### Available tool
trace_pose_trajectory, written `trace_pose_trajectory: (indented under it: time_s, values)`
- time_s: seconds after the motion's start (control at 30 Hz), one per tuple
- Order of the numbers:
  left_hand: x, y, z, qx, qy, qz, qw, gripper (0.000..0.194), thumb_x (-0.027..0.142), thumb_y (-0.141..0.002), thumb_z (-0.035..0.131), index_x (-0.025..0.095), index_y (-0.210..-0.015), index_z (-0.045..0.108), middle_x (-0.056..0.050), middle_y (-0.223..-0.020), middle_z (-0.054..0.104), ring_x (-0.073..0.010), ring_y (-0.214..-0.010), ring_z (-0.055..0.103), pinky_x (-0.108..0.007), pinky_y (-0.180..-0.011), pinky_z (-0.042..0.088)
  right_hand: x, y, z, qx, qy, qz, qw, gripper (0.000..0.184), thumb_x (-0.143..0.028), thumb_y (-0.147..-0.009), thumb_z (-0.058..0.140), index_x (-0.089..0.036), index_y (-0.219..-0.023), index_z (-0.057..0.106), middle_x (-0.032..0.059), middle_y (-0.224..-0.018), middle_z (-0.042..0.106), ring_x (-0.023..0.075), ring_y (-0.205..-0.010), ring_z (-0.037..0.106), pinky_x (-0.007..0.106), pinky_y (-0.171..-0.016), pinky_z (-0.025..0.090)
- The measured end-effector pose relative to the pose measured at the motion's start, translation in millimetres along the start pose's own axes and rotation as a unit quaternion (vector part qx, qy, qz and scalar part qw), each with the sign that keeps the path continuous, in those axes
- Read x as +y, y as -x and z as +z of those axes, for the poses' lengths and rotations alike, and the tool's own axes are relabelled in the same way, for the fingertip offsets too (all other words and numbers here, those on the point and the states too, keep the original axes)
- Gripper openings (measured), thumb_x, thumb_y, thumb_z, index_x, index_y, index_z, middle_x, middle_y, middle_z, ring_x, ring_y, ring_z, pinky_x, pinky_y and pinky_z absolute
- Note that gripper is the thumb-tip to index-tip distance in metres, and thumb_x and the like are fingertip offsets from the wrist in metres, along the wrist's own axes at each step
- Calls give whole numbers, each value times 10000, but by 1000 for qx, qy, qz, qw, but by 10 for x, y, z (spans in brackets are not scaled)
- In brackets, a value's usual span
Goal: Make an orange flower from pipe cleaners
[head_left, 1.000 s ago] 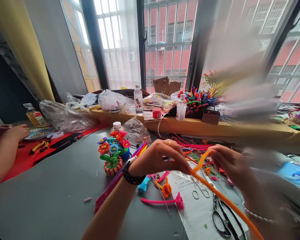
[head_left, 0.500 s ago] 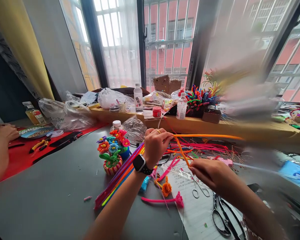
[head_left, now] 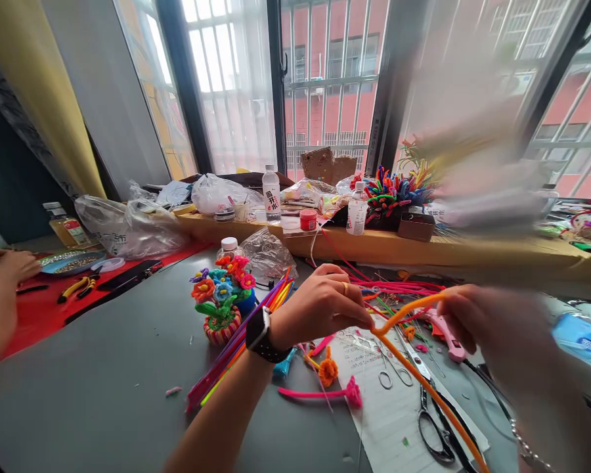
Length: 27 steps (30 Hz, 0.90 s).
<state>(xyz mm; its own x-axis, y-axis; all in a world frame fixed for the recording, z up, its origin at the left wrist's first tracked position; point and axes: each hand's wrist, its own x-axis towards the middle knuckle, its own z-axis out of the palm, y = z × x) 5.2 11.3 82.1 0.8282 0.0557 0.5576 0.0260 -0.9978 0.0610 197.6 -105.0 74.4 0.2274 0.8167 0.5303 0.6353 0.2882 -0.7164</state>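
Observation:
Between my hands is an orange pipe cleaner (head_left: 426, 369), bent near one end, with its long tail running down to the right over the paper. My left hand (head_left: 328, 299), wearing a ring and a watch, pinches it at the bend. My right hand (head_left: 477, 322), smeared by motion, grips the short upper length of it. Below them lie an orange pipe-cleaner flower (head_left: 328, 370), a pink flower on a stem (head_left: 320, 395), and black-handled scissors (head_left: 434, 424) on a written sheet of paper (head_left: 381, 420). A bundle of coloured pipe cleaners (head_left: 236, 345) lies beside my left forearm.
Left of the bundle stands a striped pot of pipe-cleaner flowers (head_left: 221, 325). A pink glue gun (head_left: 448, 338) lies at right. Bottles, including a water bottle (head_left: 272, 197), line the window ledge. At far left, another person's hand (head_left: 12, 269) rests over a red mat (head_left: 34, 315).
My right hand has moved up and right, now gripping the short upper length. My left hand has moved down and right. The pipe cleaner's long part has swung from pointing right to hanging down.

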Motion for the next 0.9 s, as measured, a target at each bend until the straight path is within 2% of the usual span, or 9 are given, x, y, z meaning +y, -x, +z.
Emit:
trace_pose_trajectory:
  time_s: [0.17,0.27,0.33,0.43,0.5,0.57,0.63,0.73,0.9]
  values:
    - [62,-18,-68,57,182,43,981,75,180,-719,615,186,-727,690,9,-634,644,-65,-570,512,-246,-778,369,165,-68,13,29,-17,34,999,300,-425,-798,437,-199,-632,543,-30,-424,396,97,-384,359,220,-356,278]
    - [61,-31,-7,89,270,40,958,56,170,-700,632,173,-697,688,-6,-623,638,-74,-558,529,-252,-748,399,303,-125,158,-25,-4,24,999,303,-441,-805,422,-187,-689,537,-35,-477,393,91,-429,350,215,-401,290]
    - [49,-34,47,131,308,-5,942,53,182,-699,633,174,-696,686,-14,-635,637,-86,-580,541,-252,-716,418,398,-164,270,-108,-3,10,994,316,-439,-825,388,-178,-702,519,-30,-518,408,95,-476,377,214,-441,307]
    - [12,-40,117,244,310,-121,911,67,216,-705,629,171,-722,676,-24,-681,633,-101,-628,552,-228,-615,432,472,-206,407,-226,3,-8,974,328,-424,-850,344,-177,-679,476,-33,-544,397,90,-496,372,211,-467,308]
    - [-30,-44,155,314,265,-188,892,97,244,-714,620,164,-738,668,-22,-688,626,-101,-624,551,-219,-568,422,445,-208,458,-278,18,-28,960,328,-404,-868,315,-181,-658,436,-38,-548,386,84,-494,353,207,-470,296]
    - [-90,-41,193,346,185,-233,890,118,265,-723,609,162,-740,665,-16,-678,627,-102,-622,551,-231,-587,413,360,-184,471,-311,50,-60,947,317,-365,-880,304,-182,-644,411,-31,-568,417,83,-514,362,207,-490,293]
    - [-164,-25,231,334,91,-251,904,118,272,-732,600,175,-738,668,-9,-683,638,-107,-648,557,-255,-651,395,243,-136,449,-325,94,-85,937,293,-318,-883,307,-181,-647,414,-17,-595,463,91,-537,383,213,-509,296]
    - [-272,19,274,261,-10,-235,936,112,276,-749,584,214,-756,677,12,-707,656,-106,-665,553,-285,-730,347,62,-44,367,-325,141,-107,929,282,-296,-882,299,-184,-660,431,-2,-606,488,103,-545,399,222,-516,308]
    - [-312,47,253,128,-75,-121,982,139,286,-774,551,244,-768,684,27,-720,664,-99,-649,521,-296,-787,309,-122,35,182,-227,127,-126,957,264,-307,-874,324,-193,-695,482,3,-601,525,104,-530,461,204,-501,357]
